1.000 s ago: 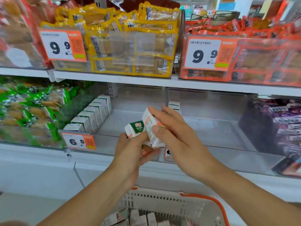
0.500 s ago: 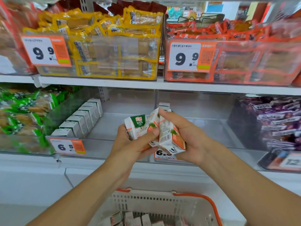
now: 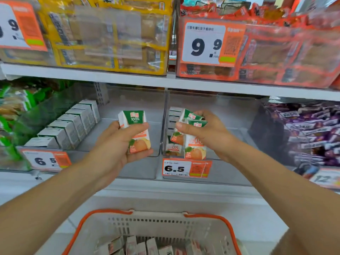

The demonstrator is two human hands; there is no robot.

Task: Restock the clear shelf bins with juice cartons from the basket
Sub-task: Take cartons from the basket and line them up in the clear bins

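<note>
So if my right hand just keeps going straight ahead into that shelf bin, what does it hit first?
Probably the cartons already in the bin, stacked just behind and left of the two cartons your right hand holds. Depth is hard to judge, so contact might come later.

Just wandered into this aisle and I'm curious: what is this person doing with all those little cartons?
A person is stocking a shop shelf. The left hand holds one juice carton in front of the clear bin on the left. The right hand grips two cartons at the front of the neighbouring bin, above the 6.5 price tag. More cartons lie in the basket below.
</note>
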